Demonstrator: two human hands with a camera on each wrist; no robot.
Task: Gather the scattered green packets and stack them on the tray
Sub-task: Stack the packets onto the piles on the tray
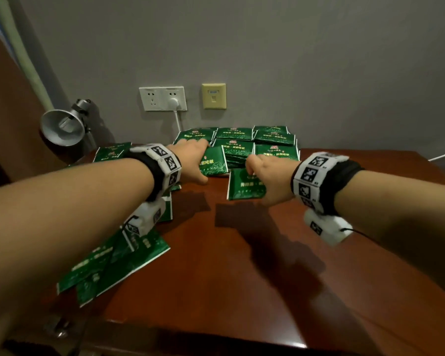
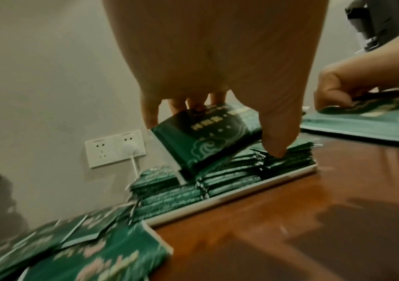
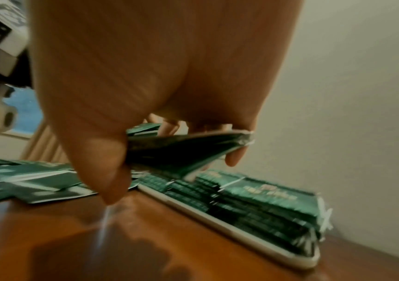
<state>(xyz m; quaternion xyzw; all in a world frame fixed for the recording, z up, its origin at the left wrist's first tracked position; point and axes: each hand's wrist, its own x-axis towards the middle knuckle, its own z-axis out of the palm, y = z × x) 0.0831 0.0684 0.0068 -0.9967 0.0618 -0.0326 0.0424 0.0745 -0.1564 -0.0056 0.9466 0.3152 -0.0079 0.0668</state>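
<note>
1. Head view: the white tray, all but hidden under its load, sits at the far edge of the bench [image 1: 242, 253], against the grey wall [image 1: 293, 60]. On it stand stacks of green packets [image 1: 274, 138]. The left hand [image 1: 193, 160] hovers at the tray's near-left corner, fingers curled round one tilted packet [image 1: 213, 160]. The right hand [image 1: 270, 176] is just in front of the tray, pinching another packet [image 1: 244, 185]. Loose packets [image 1: 118, 260] lie well to the near left of the tray

2. Left wrist view: the packet in the left hand [image 2: 205, 138] hangs slanted over the tray [image 2: 230, 195], fingers behind it and thumb in front. It looks light, thin and flexible, with a glossy film that may slide; a pinch across the flat faces near an edge should hold it best

3. Right wrist view: the right hand [image 3: 145, 85] clamps its packet [image 3: 181, 150] between thumb and fingers, and the packet bows slightly, so it is soft rather than stiff. The stacks lean at the tray's right end [image 3: 309, 260] and could topple if knocked

4. Surface and room: the bench is polished reddish wood, slick enough for packets to skate. A socket plate [image 1: 163, 98] with a plug and a metal lamp [image 1: 62, 127] lie left of the tray
</note>
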